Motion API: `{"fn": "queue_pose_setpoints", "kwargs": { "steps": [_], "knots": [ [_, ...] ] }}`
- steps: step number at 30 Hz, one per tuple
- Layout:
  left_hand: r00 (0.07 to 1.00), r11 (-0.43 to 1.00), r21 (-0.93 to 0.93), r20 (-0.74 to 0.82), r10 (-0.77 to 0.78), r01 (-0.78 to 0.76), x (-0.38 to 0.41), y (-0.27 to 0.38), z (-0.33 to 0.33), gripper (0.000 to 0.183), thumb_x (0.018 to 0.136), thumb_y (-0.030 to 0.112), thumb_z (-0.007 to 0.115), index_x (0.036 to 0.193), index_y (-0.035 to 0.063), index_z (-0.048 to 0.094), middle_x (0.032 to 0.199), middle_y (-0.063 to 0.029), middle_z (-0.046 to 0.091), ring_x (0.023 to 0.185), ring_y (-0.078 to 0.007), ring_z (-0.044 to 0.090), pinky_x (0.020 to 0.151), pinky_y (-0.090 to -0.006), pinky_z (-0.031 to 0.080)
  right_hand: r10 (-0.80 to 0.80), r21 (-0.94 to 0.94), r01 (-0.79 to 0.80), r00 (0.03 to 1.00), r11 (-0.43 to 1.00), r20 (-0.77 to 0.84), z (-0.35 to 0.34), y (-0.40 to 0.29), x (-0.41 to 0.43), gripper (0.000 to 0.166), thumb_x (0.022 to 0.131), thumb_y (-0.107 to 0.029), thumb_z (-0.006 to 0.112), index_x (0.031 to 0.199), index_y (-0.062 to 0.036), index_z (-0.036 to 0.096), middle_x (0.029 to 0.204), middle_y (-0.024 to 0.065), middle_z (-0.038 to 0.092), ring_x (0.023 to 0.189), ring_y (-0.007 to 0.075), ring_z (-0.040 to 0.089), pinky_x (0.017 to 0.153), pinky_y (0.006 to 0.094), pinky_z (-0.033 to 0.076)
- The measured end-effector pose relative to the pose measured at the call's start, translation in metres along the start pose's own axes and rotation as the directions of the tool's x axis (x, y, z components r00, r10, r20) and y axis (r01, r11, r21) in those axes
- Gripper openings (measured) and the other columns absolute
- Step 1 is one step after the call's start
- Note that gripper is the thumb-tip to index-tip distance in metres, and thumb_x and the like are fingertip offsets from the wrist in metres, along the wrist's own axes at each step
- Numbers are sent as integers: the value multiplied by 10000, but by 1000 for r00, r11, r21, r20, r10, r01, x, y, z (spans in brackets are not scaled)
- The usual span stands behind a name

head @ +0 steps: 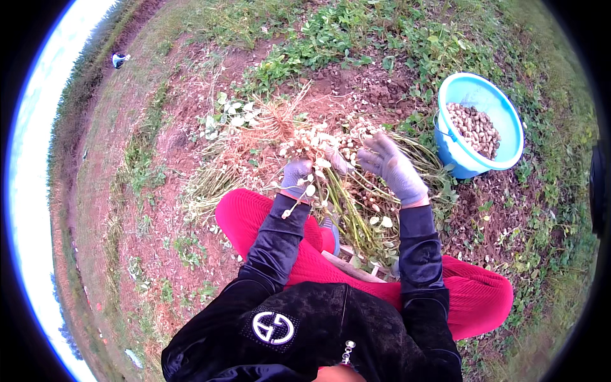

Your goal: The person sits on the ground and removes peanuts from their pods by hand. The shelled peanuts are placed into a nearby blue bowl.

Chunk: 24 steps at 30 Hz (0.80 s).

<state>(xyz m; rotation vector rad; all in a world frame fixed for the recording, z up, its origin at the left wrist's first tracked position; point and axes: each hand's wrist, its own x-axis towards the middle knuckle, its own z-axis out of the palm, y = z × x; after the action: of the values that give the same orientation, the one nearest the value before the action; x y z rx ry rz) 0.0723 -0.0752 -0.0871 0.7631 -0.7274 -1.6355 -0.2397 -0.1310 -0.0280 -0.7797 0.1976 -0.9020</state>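
Note:
My left hand (297,177), in a pale knitted glove, grips a bunch of peanut plants at the root end. Pale peanut pods (312,143) hang in a cluster above and around its fingers, and the green stems (346,205) run down between my legs. To the right, my gloved right hand (394,167) is raised beside the pods with its fingers apart, and no object shows in it. More pods and pulled plants lie beneath both hands. Dry roots (277,122) fan out beyond the left hand.
A blue plastic bucket (451,157), partly filled with picked peanuts (472,129), stands at the right. Another heap of pulled stems (215,179) lies left of my knee. A wooden piece (353,270) sits between my legs. Leafy plants (334,33) grow beyond the bare soil.

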Motion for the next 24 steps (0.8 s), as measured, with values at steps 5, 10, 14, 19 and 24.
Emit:
{"fn": "queue_pose_setpoints", "kwargs": {
  "steps": [5, 10, 14, 19, 24],
  "knots": [
    [997, 973, 227, -43, 63, -51, -2, 55, 19, 559, 782, 364, 680, 1165, -14, 529, 1007, -137, 640, 916, -268, 635, 794, -379, 547, 320, -564, -197, 939, 802, 127, 74, 77, -8, 496, 825, -300, 659, 1242, -52, 554, 1007, 96, 675, 913, 186, 619, 854, 323, 469],
    [976, 1000, 4, 219, 17, -18, -4, 69, 50, 537, 797, 321, 697, 1212, 29, 522, 1010, -93, 642, 894, -221, 640, 792, -341, 533, -165, -978, -98, 978, 186, -130, 68, 69, 2, 324, 779, -282, 680, 1005, -66, 596, 888, 167, 643, 844, 354, 628, 732, 430, 502],
    [995, 942, 326, -27, 97, -83, -8, 56, 74, 493, 782, 130, 673, 1236, 22, 514, 1054, -99, 633, 917, -210, 636, 800, -335, 524, -123, -964, -225, 962, 143, -243, 63, 94, 0, 423, 769, -355, 683, 1027, -37, 576, 983, 194, 623, 924, 364, 613, 758, 433, 500],
    [995, 968, 233, -22, 97, -89, -19, 52, 97, 525, 769, -3, 608, 1275, -14, 467, 1155, -165, 611, 1031, -280, 622, 885, -407, 516, 357, -873, -200, 934, 444, -33, 39, 54, -6, 699, 780, -453, 669, 1255, 31, 500, 999, 172, 652, 906, 281, 645, 838, 364, 490],
    [998, 965, 262, -58, 30, -14, -17, 32, 113, 511, 727, 26, 686, 1212, -9, 527, 1050, -126, 652, 965, -255, 642, 850, -385, 525, -160, -510, -41, 925, 859, -346, 35, -4, -2, 231, 871, -126, 639, 1063, 1, 632, 934, 24, 655, 827, 67, 580, 749, 221, 481]
  ]
}}
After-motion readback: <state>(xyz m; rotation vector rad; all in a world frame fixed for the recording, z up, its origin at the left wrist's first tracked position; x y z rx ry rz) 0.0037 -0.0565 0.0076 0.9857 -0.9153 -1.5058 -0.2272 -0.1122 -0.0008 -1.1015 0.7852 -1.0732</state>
